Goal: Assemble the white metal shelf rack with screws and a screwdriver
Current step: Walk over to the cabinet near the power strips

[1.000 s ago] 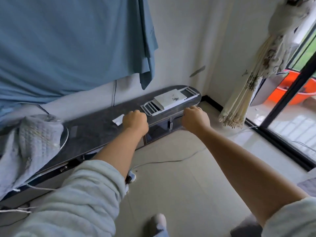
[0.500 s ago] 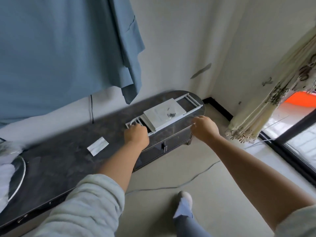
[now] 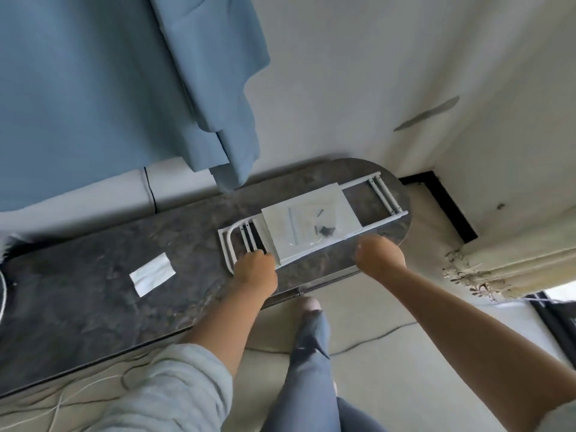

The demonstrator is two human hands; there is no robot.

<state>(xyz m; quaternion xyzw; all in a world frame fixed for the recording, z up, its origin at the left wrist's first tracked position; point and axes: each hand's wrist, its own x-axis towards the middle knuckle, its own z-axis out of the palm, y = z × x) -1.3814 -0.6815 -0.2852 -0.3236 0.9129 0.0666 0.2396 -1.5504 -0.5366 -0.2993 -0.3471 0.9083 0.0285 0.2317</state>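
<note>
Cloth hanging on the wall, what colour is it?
Plain blue-grey cloth, seen best in the head view.

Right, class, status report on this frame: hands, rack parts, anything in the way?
Left hand on the white rack frame, grip unclear. Right hand curled, empty, near the frame's rail. Clear screw bag lies on white panel. Nothing assembled, nothing blocking.

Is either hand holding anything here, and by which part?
The left hand grips the rack frame at its near left bars. The right hand is curled by the frame's near edge; a hold cannot be told.
</note>
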